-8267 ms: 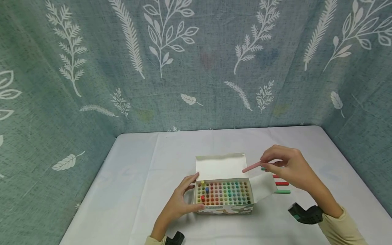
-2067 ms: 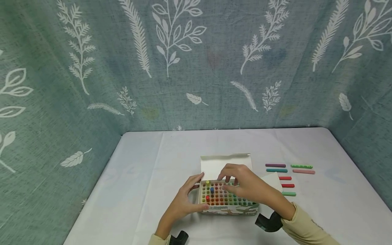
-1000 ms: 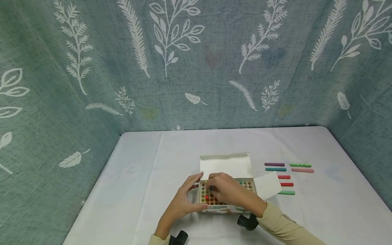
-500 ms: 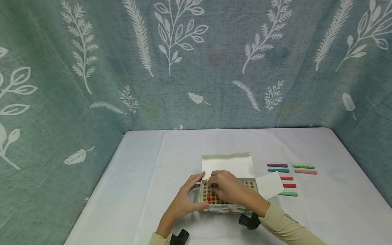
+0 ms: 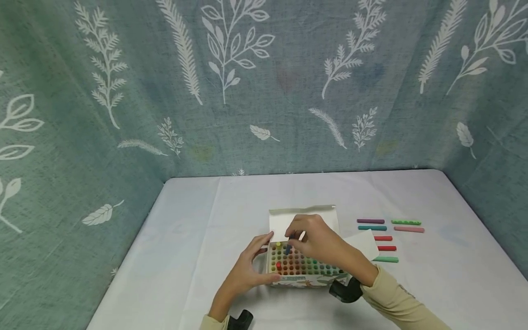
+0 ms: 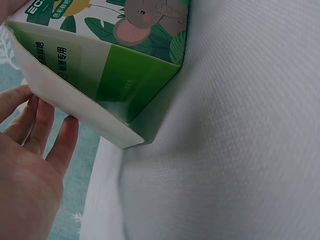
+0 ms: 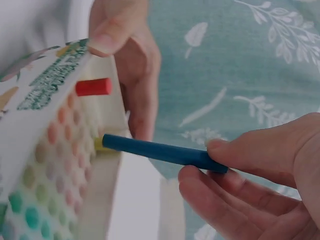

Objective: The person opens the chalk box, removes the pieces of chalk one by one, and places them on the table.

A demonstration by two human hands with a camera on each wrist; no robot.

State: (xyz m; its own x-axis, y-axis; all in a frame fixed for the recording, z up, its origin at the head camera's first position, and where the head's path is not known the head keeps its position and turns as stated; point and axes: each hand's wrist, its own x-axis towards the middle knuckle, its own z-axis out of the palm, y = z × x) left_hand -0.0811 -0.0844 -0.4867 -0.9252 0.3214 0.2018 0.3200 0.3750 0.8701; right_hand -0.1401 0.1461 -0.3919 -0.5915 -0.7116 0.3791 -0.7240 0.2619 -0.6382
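Note:
An open chalk box with a holed insert stands on the table. My left hand grips its left end, thumb on the front wall and fingers at the back corner. In the left wrist view those fingers touch a white side flap. My right hand pinches a blue chalk stick by one end, thumb against fingers. The stick is tilted, its lower end close over the holes. Red chalk and yellow chalk poke up from the insert near the left end.
Right of the box lie several chalk sticks: purple, teal, bright green, pink, two red and pale green. The box's right flap partly covers some. Its lid stands raised behind.
My right hand has laid the pink chalk on the table, come back to the box and drawn the blue chalk up out of its hole. My left hand has stayed on the box.

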